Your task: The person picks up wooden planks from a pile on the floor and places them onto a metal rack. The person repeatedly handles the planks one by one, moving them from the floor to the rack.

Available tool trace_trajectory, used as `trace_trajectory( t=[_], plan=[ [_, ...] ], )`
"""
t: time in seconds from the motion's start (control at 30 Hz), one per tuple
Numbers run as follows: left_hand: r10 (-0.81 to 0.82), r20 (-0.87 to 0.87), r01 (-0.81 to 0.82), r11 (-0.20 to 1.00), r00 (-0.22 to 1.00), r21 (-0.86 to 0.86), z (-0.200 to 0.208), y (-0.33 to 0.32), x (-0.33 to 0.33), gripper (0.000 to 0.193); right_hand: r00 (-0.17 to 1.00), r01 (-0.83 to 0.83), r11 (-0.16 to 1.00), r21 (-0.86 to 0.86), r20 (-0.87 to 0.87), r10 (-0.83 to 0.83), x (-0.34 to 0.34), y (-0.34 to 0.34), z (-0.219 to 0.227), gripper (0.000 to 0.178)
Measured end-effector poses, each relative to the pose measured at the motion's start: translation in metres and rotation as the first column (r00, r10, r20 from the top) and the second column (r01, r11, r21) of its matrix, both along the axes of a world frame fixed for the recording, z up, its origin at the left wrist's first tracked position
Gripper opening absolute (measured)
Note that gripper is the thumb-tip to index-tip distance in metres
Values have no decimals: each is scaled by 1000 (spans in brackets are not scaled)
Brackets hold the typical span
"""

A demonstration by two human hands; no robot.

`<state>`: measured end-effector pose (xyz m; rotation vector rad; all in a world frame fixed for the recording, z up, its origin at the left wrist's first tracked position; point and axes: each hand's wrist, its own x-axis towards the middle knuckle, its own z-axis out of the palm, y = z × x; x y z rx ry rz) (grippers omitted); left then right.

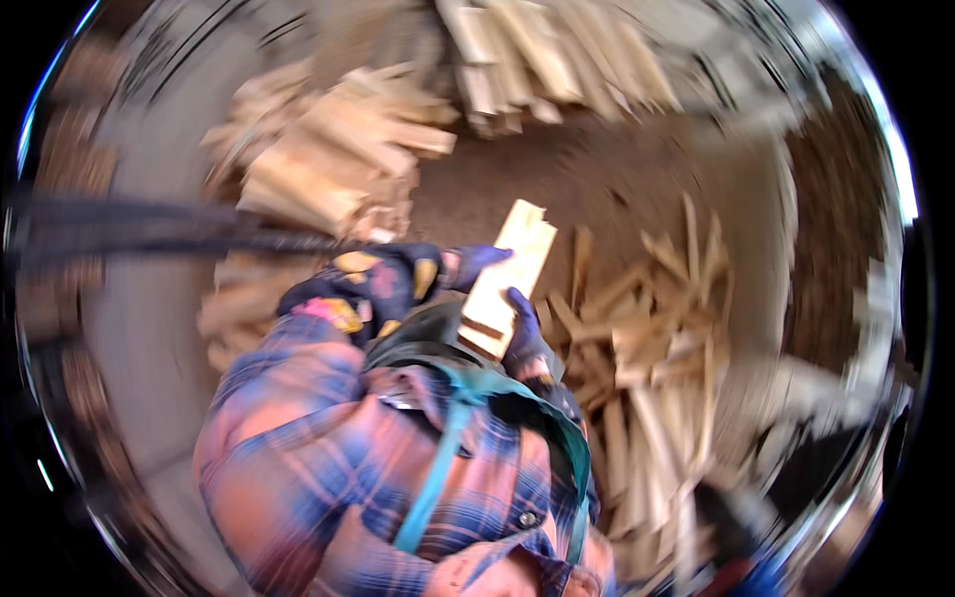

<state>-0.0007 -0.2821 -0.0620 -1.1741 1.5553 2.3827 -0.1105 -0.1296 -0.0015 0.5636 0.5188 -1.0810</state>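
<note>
Both my hands, in dark purple gloves, hold a short stack of pale wooden boards tilted in front of my body. My left hand grips its left edge, about halfway along. Lower down, my right hand closes on the right edge, near the end closest to me. A dark gap shows between the pieces at that near end. My left forearm wears a flower-patterned sleeve cover. The fingers under the wood are hidden.
A heap of pale boards lies at the far left, with more bundled slats at the far middle. Loose thin wood strips are piled on my right. A dark bar reaches in from the left. Brown ground shows between the piles.
</note>
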Motion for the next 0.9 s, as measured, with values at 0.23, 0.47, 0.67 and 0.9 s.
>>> trace_trajectory(
  t=[0.23, 0.47, 0.67, 0.9],
  plan=[
    [741, -11, -726, 661, 671, 188, 12, -27, 6, 52, 867, -396, 918, 31, -316, 385, -19, -76, 8, 46],
    [885, -31, -886, 464, 464, -4, 35, -101, 27, 48, 637, -656, 753, -51, -572, 516, -22, -192, 6, 43],
    [909, -21, -909, 416, 417, -30, 36, -146, 80, 29, 499, -789, 615, 15, -568, 654, -3, -288, -4, 46],
    [938, -115, -513, -279, -327, -812, -102, -167, 335, 48, 123, -871, 466, 158, -847, 517, 66, -489, -87, 39]
  ],
)
